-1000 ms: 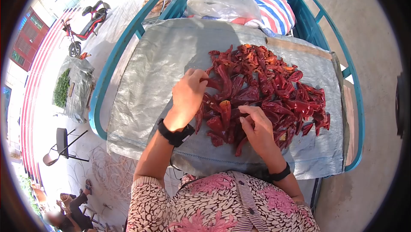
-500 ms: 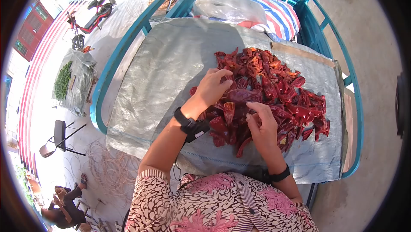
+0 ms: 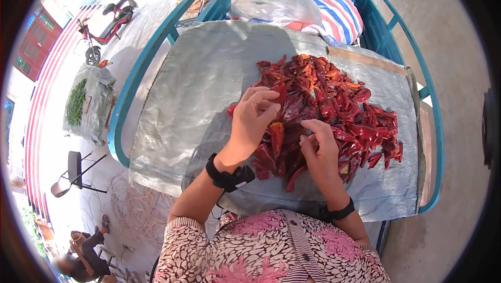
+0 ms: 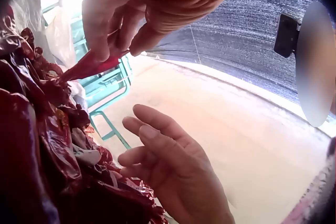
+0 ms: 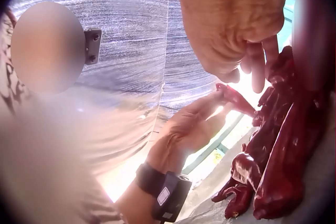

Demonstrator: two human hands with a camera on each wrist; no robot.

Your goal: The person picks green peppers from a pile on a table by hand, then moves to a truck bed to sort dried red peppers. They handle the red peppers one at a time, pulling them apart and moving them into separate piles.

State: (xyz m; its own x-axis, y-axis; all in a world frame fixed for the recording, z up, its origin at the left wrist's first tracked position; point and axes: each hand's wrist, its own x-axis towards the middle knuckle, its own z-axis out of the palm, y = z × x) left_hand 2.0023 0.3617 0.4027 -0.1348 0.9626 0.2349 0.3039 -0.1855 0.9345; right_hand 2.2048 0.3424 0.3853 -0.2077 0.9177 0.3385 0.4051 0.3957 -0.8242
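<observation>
My left hand [image 3: 250,121] is over the near left part of a pile of red peppers [image 3: 360,126]. Its thumb and fingers pinch one red pepper [image 4: 89,67], which slants down toward the pile in the left wrist view. The same pepper [image 5: 236,99] shows at the left fingertips in the right wrist view. To the right, my right hand [image 3: 322,150] hovers at the near edge of the pile, fingers loosely bent and nothing between them. Dark, glossy whole peppers lie nearest the hands; smaller orange-red pieces [image 3: 313,71] lie at the far side.
A grey woven sheet [image 3: 172,116] lies under the peppers, inside a teal metal rail [image 3: 128,105]. Behind are a clear plastic bag [image 3: 274,6] and a striped sack [image 3: 339,16]. A folding chair [image 3: 74,171], a scooter [image 3: 112,27] and a seated person [image 3: 86,257] are off to the left.
My left hand has moved right over the pile from its left edge and turned so the thumb shows, a pepper at its fingertips. My right hand stays almost in place.
</observation>
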